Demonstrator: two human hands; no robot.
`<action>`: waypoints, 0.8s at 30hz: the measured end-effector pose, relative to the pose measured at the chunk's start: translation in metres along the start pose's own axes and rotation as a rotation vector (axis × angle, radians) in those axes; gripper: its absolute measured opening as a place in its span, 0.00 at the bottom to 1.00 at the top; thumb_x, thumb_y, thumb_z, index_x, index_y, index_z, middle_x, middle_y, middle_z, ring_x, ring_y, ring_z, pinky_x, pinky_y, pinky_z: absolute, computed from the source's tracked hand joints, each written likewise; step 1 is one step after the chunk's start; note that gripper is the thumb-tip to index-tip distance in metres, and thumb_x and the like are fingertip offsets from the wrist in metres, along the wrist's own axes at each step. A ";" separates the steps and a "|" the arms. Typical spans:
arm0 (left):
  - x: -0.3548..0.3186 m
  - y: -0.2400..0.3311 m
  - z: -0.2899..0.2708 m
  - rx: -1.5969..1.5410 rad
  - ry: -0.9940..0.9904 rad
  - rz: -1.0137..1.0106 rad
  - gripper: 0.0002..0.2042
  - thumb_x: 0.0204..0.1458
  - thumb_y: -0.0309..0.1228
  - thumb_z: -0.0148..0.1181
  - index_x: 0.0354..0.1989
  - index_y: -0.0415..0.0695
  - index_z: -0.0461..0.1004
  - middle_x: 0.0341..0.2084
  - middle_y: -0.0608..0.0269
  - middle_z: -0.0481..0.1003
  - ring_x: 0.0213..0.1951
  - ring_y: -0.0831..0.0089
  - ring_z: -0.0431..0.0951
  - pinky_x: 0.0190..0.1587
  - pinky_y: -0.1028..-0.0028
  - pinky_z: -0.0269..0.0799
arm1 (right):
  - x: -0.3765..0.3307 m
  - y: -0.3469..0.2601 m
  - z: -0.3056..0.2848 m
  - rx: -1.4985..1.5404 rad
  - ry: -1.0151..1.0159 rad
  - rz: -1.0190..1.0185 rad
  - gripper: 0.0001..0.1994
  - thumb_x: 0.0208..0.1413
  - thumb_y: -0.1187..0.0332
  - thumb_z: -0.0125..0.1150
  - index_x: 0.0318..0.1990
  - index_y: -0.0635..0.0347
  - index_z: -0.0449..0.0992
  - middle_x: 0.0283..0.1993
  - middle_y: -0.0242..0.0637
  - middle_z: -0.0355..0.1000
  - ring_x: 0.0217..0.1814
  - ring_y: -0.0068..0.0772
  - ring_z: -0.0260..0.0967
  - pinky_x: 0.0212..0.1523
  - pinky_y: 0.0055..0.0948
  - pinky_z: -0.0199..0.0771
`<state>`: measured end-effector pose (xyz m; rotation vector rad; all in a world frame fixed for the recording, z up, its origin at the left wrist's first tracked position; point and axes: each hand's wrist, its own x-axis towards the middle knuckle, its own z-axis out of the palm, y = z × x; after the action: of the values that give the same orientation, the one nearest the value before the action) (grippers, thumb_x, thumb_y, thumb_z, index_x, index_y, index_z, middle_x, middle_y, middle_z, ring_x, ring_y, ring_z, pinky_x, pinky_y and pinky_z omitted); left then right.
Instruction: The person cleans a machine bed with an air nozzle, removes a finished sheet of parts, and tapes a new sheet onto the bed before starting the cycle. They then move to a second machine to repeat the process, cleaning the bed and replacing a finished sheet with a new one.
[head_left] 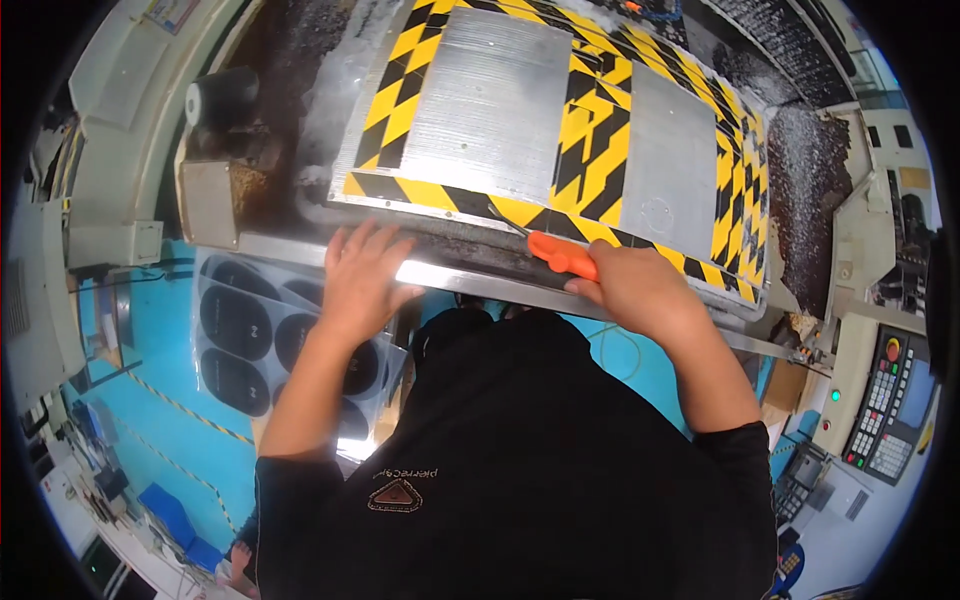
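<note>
Right hand (640,285) gripping orange-handled tool (562,255), tip indistinct

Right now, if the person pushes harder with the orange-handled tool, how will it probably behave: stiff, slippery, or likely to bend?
The orange-handled tool probably stays stiff: its thin blade looks like metal and lies straight against the striped plate. The handle seems unlikely to slip, since the right hand wraps it fully. The narrow tip might skid along the plate's smooth edge. The left hand rests flat nearby, on the metal edge.

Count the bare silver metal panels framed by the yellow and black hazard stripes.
2. The larger panel lies left of centre, above the left hand. The smaller panel lies to its right, above the right hand, which grips an orange-handled tool.
</note>
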<state>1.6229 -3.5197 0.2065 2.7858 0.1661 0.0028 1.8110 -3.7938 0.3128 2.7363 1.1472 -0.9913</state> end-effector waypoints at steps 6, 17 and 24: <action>0.001 0.001 0.000 0.022 -0.004 0.008 0.29 0.46 0.41 0.69 0.58 0.49 0.71 0.62 0.57 0.67 0.67 0.53 0.59 0.69 0.48 0.44 | -0.038 0.031 -0.003 -0.045 0.029 0.120 0.21 0.57 0.52 0.63 0.44 0.64 0.72 0.38 0.53 0.76 0.43 0.59 0.74 0.44 0.51 0.72; 0.001 0.003 -0.001 0.036 -0.019 0.010 0.28 0.46 0.39 0.69 0.58 0.47 0.72 0.62 0.55 0.67 0.67 0.52 0.60 0.69 0.48 0.43 | -0.091 0.080 0.000 -0.058 0.029 0.389 0.20 0.57 0.51 0.62 0.41 0.61 0.72 0.36 0.54 0.76 0.42 0.59 0.74 0.44 0.53 0.71; 0.000 0.005 -0.001 0.047 -0.007 0.044 0.28 0.46 0.36 0.68 0.58 0.46 0.71 0.62 0.54 0.67 0.67 0.53 0.60 0.70 0.51 0.41 | -0.112 0.165 0.039 -0.022 0.038 0.643 0.22 0.57 0.50 0.62 0.42 0.64 0.70 0.38 0.57 0.76 0.44 0.62 0.73 0.45 0.54 0.71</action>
<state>1.6238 -3.5238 0.2091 2.8354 0.1039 0.0002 1.8361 -3.9953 0.3081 2.7978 0.2207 -0.8185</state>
